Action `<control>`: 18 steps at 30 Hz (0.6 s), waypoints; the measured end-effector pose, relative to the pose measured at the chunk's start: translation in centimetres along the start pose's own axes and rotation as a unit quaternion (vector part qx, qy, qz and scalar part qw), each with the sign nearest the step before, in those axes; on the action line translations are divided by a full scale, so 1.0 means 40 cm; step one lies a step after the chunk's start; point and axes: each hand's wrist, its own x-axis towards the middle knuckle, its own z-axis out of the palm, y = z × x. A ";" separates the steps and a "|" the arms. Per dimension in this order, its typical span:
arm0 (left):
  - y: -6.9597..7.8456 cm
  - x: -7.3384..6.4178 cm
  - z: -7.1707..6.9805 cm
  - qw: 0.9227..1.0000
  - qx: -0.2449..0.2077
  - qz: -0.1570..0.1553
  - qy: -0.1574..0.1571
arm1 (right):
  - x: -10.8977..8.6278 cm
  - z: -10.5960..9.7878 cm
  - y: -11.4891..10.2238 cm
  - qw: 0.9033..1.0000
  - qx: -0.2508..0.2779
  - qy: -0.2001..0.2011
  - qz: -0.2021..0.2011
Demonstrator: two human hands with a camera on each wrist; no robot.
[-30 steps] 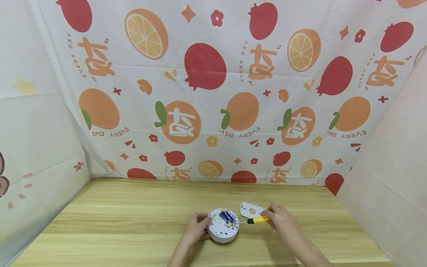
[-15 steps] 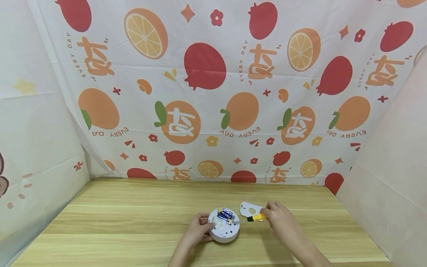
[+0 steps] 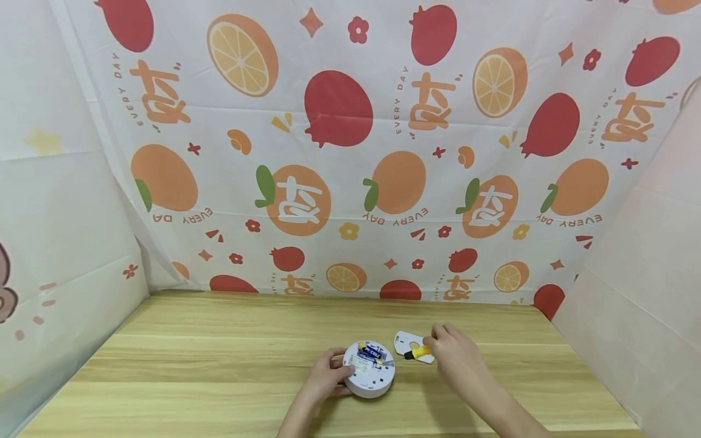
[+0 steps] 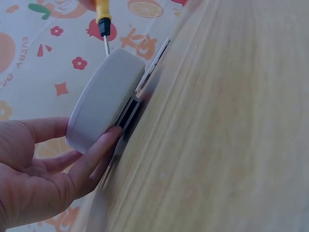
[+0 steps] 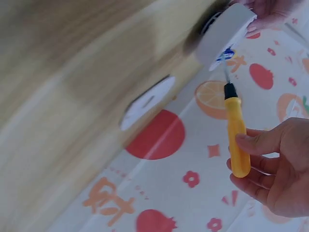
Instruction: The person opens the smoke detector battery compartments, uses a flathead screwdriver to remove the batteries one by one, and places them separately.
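Observation:
A round white smoke detector sits on the wooden table with its underside facing up. Blue batteries show in its compartment. My left hand grips its left side, thumb on the upper face; in the left wrist view, fingers reach under the rim. My right hand holds a screwdriver by its yellow handle, thumb against it in the right wrist view. The thin shaft slopes down to the right end of the batteries. Whether the tip touches a battery or the housing cannot be made out.
Behind the screwdriver lies a flat white mounting plate with a round hole, partly covered by the handle. The table ends at a fruit-printed cloth at the back. Pale cloths hang on both sides.
My right hand has moved slightly up and left, tilting the screwdriver more steeply. The left thumb has shifted lower on the detector, which has turned slightly.

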 end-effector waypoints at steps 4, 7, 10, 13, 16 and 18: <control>0.004 -0.003 0.004 1.000 -0.002 0.002 0.001 | 0.026 -0.032 -0.023 0.997 -0.062 -0.027 -0.030; 0.009 -0.007 0.006 1.000 -0.004 0.003 0.001 | 0.046 -0.053 -0.045 0.992 -0.112 -0.031 -0.053; 0.011 -0.009 0.008 1.000 -0.005 0.004 0.000 | 0.066 -0.068 -0.065 0.986 -0.151 -0.023 -0.071; 0.012 -0.010 0.008 1.000 -0.006 0.005 -0.001 | 0.084 -0.075 -0.083 0.983 -0.166 -0.021 -0.078; 0.013 -0.009 0.008 1.000 -0.006 0.003 -0.001 | 0.101 -0.079 -0.097 0.982 -0.173 -0.021 -0.080; 0.014 -0.008 0.007 1.000 -0.004 0.001 -0.001 | 0.111 -0.082 -0.105 0.981 -0.176 -0.021 -0.080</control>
